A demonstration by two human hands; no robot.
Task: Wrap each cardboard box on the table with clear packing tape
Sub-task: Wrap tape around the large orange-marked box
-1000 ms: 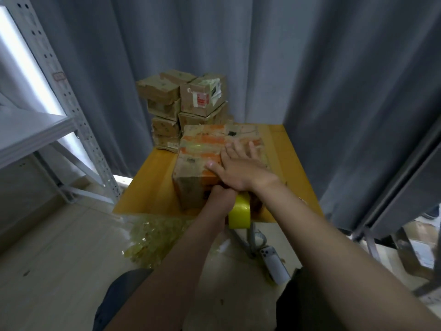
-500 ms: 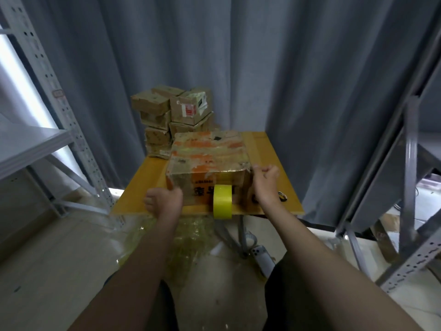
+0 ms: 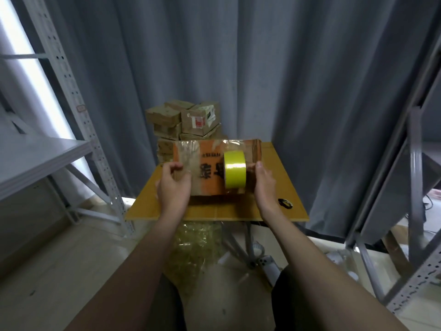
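Our left hand point(image 3: 175, 187) curls its fingers round the left end of a brown-and-orange cardboard box point(image 3: 210, 163), thumb on the near face. Our right hand point(image 3: 263, 185) clamps the right end, thumb up at the corner and fingers hidden behind. Between the two hands the box is turned up, its broad printed face toward us, glossy with clear film (we cannot tell whether its lower edge rests on the table). A yellow-green roll of packing tape point(image 3: 235, 169) sits against that face, right of centre and just beside the right thumb.

The box is over the middle of a yellow-orange tabletop point(image 3: 274, 163). A small black object point(image 3: 285, 203) lies near the table's right front corner. At the far left corner stands a stack of small brown cardboard boxes point(image 3: 183, 120), against a grey curtain point(image 3: 238, 68). White perforated metal shelving point(image 3: 47, 151) stands to the left, and a grey metal rack point(image 3: 415, 187) to the right. On the floor under the table lies a heap of crumpled yellowish film point(image 3: 195, 247).
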